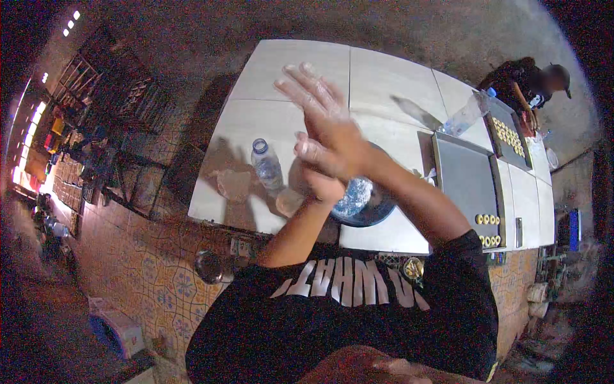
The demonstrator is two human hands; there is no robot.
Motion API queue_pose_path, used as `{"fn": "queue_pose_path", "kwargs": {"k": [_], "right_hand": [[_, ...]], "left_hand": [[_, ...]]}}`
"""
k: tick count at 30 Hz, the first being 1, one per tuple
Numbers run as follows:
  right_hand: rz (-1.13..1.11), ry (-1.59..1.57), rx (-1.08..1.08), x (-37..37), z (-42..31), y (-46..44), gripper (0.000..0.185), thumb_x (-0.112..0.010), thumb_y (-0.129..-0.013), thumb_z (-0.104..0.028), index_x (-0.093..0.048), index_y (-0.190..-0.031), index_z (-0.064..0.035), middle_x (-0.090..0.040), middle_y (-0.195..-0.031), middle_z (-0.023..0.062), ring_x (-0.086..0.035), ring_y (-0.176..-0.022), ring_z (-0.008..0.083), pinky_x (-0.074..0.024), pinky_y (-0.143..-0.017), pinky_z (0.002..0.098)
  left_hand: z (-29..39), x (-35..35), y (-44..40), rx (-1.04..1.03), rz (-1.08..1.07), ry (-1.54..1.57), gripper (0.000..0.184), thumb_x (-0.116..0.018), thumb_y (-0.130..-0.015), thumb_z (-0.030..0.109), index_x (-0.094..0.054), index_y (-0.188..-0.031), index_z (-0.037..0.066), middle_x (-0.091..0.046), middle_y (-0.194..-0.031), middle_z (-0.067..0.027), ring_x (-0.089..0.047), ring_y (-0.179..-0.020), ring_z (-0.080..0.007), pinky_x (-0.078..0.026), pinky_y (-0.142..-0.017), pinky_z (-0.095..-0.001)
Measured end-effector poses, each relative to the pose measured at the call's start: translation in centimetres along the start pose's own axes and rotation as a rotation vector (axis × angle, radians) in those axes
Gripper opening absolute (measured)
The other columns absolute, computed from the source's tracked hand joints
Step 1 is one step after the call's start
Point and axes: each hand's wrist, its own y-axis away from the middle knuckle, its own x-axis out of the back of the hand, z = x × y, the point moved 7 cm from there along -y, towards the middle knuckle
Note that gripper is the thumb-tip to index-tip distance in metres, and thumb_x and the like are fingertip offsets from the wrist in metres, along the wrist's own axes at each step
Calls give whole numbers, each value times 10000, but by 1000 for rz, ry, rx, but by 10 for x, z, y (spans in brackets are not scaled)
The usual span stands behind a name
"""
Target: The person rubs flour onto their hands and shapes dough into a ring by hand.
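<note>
My right hand [325, 115] is raised over the table with its fingers stretched out and apart, whitened by powder or dough. It crosses and presses against my left hand [323, 182], whose fingers are mostly hidden behind it and blurred. No object shows between the hands. Just below them stands a dark blue basin [382, 214] with white powder, like flour, inside. To the left are a clear plastic bottle [268, 171], standing with its mouth open, and a small round pale thing [289, 203] that could be dough.
A metal tray [464, 173] on the right holds several dough rings [488, 219] at its near end. Beyond it are a fuller tray [510, 137], a large lying bottle [465, 117] and a person in a cap [517, 83]. A phone [519, 232] lies near the right edge.
</note>
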Motion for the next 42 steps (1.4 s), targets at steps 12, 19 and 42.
{"fn": "queue_pose_path", "kwargs": {"k": [12, 19, 42], "right_hand": [[-31, 118, -39, -16, 10, -3, 917, -465, -916, -761, -349, -1608, -171, -250, -1690, 177, -192, -1554, 452, -113, -1225, 671], [-217, 129, 16, -49, -36, 24, 918, -393, -933, -777, -350, -1613, -162, -209, -1701, 194, -124, -1572, 459, -72, -1232, 642], [-200, 164, -79, -49, -32, 24, 883, -434, -921, -785, -355, -1610, -239, -205, -1711, 160, -88, -1572, 479, -94, -1194, 726]], "left_hand": [[-25, 20, -2, 91, 13, 450, 805, -277, -1021, 711, -247, -1649, 210, -222, -1717, -82, -175, -1585, -302, -126, -1279, -545], [8, 31, -19, 29, 12, -54, 888, -287, -989, 756, -206, -1662, 182, -182, -1725, -110, -185, -1579, -332, -136, -1271, -547], [3, 9, -11, 263, 74, 352, 812, -304, -1016, 707, -185, -1664, 232, -202, -1721, -101, -190, -1583, -290, -149, -1262, -541]]}}
